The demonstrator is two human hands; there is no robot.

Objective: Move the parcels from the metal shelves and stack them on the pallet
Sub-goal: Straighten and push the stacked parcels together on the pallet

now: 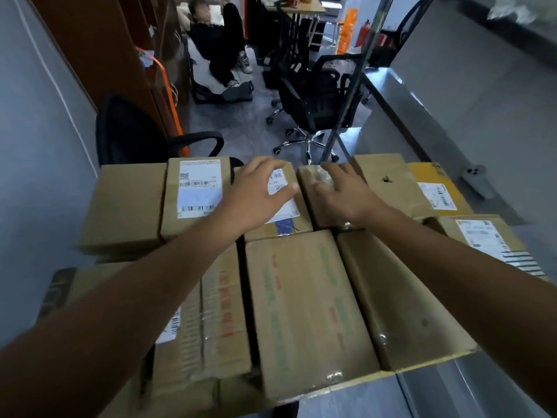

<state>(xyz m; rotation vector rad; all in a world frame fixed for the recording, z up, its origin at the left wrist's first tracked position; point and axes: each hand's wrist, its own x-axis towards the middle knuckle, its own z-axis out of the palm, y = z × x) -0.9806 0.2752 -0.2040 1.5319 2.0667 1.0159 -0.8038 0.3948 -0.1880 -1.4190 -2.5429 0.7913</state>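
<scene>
A black mesh office chair (pixel 316 92) stands on a chrome wheeled base in the middle of the grey floor (pixel 241 125), on the far side. A second black chair (pixel 129 131) is at the left, just beside a tall brown wooden cabinet (pixel 99 55). An orange bar (pixel 168 95) runs down along the edge of this cabinet. At the far end a person in black clothes (pixel 217 37) sits leaning back, with black-and-white sneakers (pixel 245 60). More to the right are a red fire extinguisher (pixel 363 33) and a desk with a wooden top (pixel 304 6).
</scene>
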